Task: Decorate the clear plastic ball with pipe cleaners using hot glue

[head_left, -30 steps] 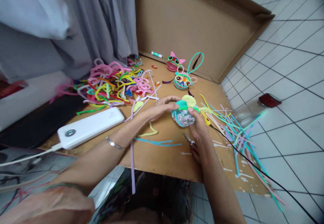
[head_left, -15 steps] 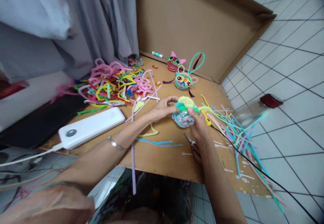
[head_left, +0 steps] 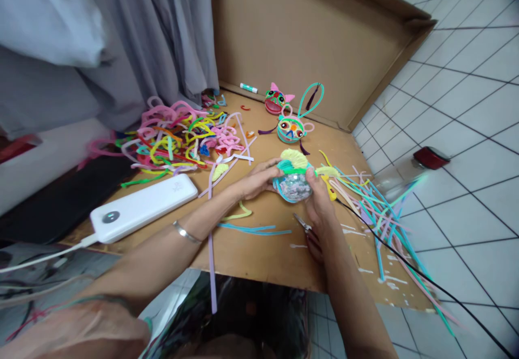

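Between my two hands is a round pipe-cleaner ornament (head_left: 295,185), with a clear, glittery-looking front, a green band, blue edging and a fluffy yellow piece on top. My left hand (head_left: 261,179) grips its left side. On the right edge, my right hand (head_left: 319,194) holds it with the thumb near the green band. Below my right hand lies a pair of scissors (head_left: 302,222), its handles partly hidden by the wrist. A yellow-handled tool (head_left: 331,190) with a black cord rests just beyond the right fingers, beside a yellow fuzzy piece (head_left: 327,171).
A heap of coloured pipe cleaners (head_left: 174,137) lies at left, near a white power bank (head_left: 141,210). Straight pipe cleaners (head_left: 385,213) spread at right. Two finished-looking animal-face ornaments (head_left: 291,130) and a glue stick (head_left: 248,87) are at the back. A red-lidded jar (head_left: 432,160) stands beyond the right edge.
My left fingers have shifted from the ornament's upper edge down along its left side. The ornament has tilted slightly, and the view has moved a little.
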Tool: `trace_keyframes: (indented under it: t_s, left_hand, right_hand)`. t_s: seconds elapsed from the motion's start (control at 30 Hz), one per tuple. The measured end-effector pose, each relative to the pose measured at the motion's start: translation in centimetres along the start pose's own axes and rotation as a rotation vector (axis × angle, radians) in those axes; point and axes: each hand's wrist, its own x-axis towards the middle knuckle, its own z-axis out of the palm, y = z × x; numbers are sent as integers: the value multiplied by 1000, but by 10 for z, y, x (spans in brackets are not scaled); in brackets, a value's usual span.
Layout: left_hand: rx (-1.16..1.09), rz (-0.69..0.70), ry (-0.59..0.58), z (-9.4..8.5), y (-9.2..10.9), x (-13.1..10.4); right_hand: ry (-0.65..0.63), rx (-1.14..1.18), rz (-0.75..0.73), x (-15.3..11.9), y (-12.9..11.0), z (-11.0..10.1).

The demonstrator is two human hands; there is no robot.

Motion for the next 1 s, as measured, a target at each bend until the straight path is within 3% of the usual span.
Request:
trace_keyframes:
  t_s: [0.23, 0.33, 0.43, 0.6, 0.7, 0.83, 0.9, 1.0]
  left_hand:
    - [-147, -46, -93, -10, -6, 11]
    - [-255, -62, -122, -19, -2, 15]
    - [-339, 7, -61, -29, 11, 15]
    - [-402, 141, 98, -39, 31, 13]
    - [-398, 136, 111, -40, 31, 12]
    - [-369, 76, 52, -37, 22, 14]
    - [-350, 53, 5, -36, 18, 15]
    - [-327, 33, -41, -34, 14, 15]
  right_hand:
    - [-87, 26, -16, 1, -5, -2]
    - [-42, 35, 19, 5, -5, -11]
    - [50, 33, 4, 10, -6, -19]
    - [93, -110, -222, 9, -8, -17]
    - [141, -326, -405, 8, -9, -17]
    - [425, -829, -530, 14, -14, -38]
    - [493, -1112, -451, 19, -16, -52]
    - [452, -1558, -205, 23, -14, -65]
